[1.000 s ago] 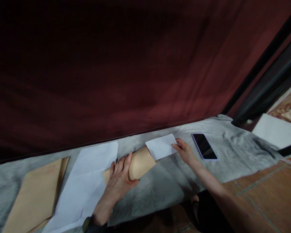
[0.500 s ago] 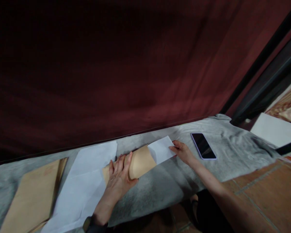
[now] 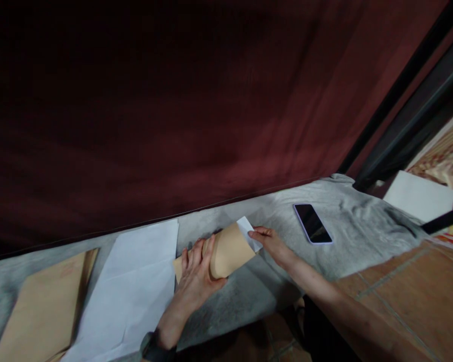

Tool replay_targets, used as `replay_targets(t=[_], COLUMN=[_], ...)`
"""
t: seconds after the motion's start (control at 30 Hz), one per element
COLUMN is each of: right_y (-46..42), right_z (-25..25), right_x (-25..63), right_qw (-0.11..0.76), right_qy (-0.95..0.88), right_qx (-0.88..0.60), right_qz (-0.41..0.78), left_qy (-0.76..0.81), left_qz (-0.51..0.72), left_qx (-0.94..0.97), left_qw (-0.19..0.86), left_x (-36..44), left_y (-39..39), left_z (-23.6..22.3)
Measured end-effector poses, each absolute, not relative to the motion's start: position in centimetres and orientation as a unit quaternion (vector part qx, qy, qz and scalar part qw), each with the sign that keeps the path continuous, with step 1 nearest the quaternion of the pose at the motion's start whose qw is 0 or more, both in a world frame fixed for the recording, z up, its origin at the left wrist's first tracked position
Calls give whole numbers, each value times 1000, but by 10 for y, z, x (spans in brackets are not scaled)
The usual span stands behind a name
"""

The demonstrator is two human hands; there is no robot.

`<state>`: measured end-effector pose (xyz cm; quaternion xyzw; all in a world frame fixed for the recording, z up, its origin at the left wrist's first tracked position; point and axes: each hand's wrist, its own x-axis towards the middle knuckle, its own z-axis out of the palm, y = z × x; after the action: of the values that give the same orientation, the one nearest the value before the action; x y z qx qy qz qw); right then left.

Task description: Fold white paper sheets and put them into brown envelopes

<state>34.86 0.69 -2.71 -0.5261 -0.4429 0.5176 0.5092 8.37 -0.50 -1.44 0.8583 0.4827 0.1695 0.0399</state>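
A brown paper envelope lies slantwise on the grey cloth, its open end toward the right. Across its left part my left hand grips it, thumb at the near edge and fingers over the top. A white folded paper sticks out of the open end by a short strip; the rest is hidden inside. My right hand pinches the outer edge of that paper between thumb and fingers.
White sheets lie left of the envelope, and a stack of brown envelopes is farther left. A phone rests on the grey cloth at right. A dark red curtain hangs behind.
The white paper has slid left, deeper into the envelope, with my right hand moving along with it. My left hand and the envelope have shifted slightly right in view.
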Motion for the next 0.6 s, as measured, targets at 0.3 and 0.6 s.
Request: replay_targets(t=[0.3, 0.6], right_y=[2, 4], right_z=[-28, -31], right_x=[334, 340], right_qw=[502, 466], right_qy=[-435, -434], right_qx=[-520, -520], right_qz=[538, 569], left_qy=[476, 470], left_qz=[181, 169], left_qx=[860, 866], left_qw=[40, 20], left_x=[94, 92], left_y=[-10, -5], left_z=[-16, -21])
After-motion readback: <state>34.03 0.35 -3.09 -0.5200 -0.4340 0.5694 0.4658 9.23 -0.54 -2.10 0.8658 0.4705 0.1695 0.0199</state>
